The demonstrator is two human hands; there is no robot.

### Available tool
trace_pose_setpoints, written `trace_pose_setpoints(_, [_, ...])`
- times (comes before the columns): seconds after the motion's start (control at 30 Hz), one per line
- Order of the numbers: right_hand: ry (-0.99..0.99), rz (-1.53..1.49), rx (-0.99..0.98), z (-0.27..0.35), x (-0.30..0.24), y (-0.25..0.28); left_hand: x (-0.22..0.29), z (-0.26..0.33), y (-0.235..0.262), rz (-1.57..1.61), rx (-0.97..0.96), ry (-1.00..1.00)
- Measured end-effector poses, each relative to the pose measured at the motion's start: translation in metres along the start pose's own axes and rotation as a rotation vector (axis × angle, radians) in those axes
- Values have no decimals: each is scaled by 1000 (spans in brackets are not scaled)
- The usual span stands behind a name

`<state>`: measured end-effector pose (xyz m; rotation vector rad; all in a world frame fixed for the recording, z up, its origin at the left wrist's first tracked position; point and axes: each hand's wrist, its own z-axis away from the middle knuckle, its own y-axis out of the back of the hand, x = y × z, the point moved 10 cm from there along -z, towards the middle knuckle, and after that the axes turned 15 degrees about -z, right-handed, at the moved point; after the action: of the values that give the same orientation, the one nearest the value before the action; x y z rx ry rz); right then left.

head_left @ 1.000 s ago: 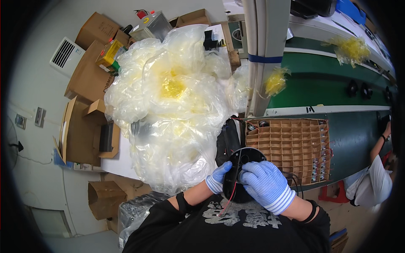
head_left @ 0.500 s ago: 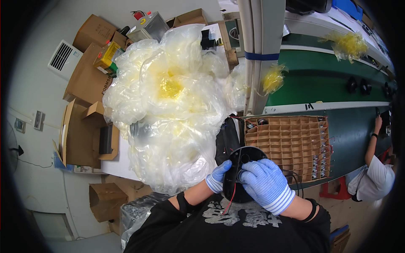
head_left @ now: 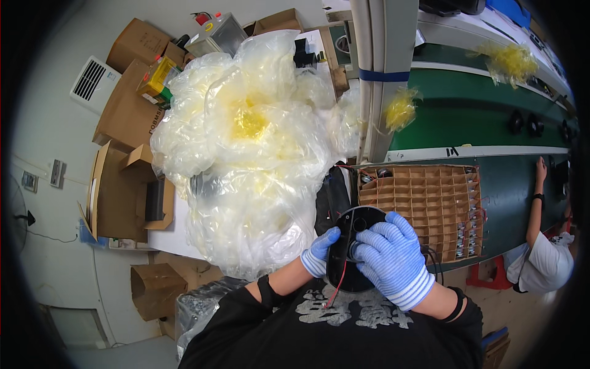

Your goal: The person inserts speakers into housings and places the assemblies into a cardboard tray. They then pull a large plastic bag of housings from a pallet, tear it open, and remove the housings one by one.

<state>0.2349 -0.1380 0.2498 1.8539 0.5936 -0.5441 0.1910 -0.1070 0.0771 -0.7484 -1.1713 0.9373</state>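
Close to my chest is a black round plastic housing (head_left: 340, 269), its hollow inner side facing up. My left hand (head_left: 321, 251), in a blue-and-white striped glove, grips its left edge with the thumb on the rim and the fingers hidden underneath. My right hand (head_left: 393, 258), gloved alike, reaches over the housing with bent fingers closed on a small round part (head_left: 353, 249) at its middle, mostly covered by the fingertips. A thin red wire (head_left: 338, 284) runs down from there over the housing toward my shirt.
A cardboard divider box (head_left: 424, 197) with several small metal parts lies just beyond my right hand. Crumpled clear plastic bags (head_left: 246, 178) heap up at left. A post (head_left: 378, 80) rises behind the box. Another person (head_left: 541, 264) sits right, by the green bench (head_left: 501, 203).
My right hand has shifted slightly over the housing, its fingers still on the middle part. The housing has turned or tilted a little. The other person's arm has moved left.
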Motion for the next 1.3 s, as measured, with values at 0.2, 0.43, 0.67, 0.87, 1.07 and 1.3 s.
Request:
trace_pose_setpoints(0.2, [-26, -27, -7, 1, 4, -1, -2, 3, 7, -71, 54, 27])
trace_pose_setpoints(0.43, [-11, -37, 6, -1, 8, 0, 3, -1, 5, -82, 57, -3])
trace_pose_setpoints(0.67, [1, -50, -4, -2, 10, -1, 6, -4, -2, 4, 20, -13])
trace_pose_setpoints(0.87, [-4, -73, 32, -2, 13, 1, 7, -7, 0, -9, 14, -17])
trace_pose_setpoints(1.07, [7, -91, 57, -1, 13, 1, 8, -6, 3, -31, 28, -34])
trace_pose_setpoints(1.3, [-16, -88, 36, -3, 12, 3, 6, -7, 5, -24, 37, -21])
